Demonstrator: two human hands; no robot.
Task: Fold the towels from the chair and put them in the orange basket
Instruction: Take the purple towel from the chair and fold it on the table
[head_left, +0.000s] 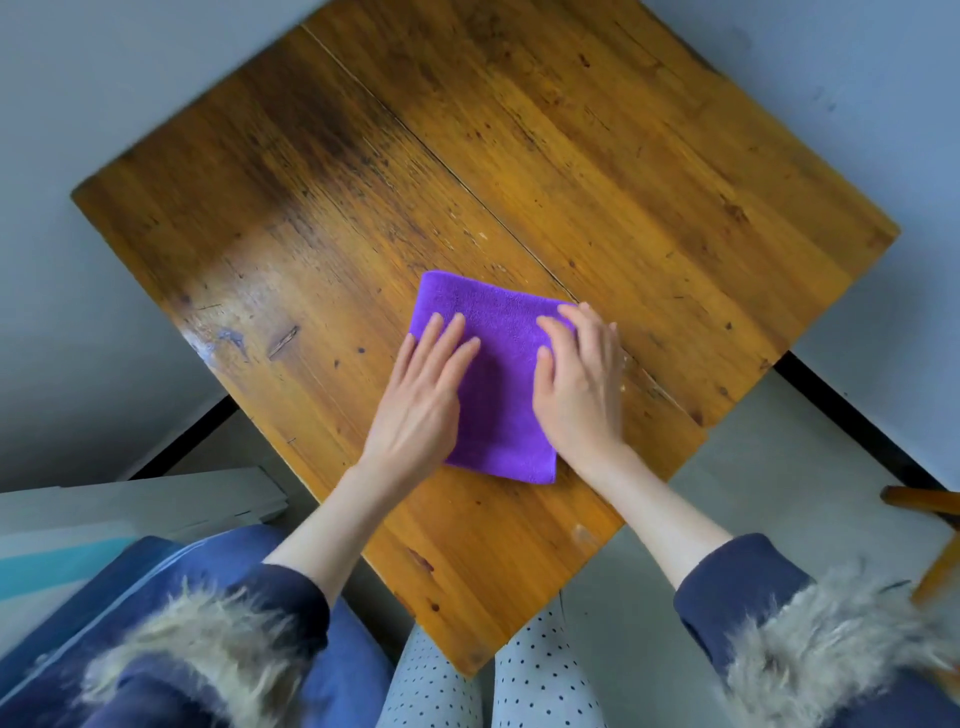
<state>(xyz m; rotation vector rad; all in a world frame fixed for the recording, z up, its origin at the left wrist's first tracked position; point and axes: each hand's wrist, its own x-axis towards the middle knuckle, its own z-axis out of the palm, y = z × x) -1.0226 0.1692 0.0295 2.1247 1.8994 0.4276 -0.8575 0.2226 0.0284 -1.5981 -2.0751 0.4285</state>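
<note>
Lying flat, purple towel (498, 374), lengthwise toward person

Purple towel (498, 374), folded, lying flat on the wooden table (597, 171).

It is a bright violet cloth with a soft, fine pile, folded into a compact near-square (its edges look even and its layers lie closed, with no loose flap showing). It sits near the table's middle, a little toward the person's side, turned at a slight angle to the boards. The left hand (423, 395) presses on its left edge and the right hand (576, 384) on its right edge, fingers straight, leaving the centre strip and the far left corner uncovered. The near right corner lies crisp and flat against the wood.
</note>
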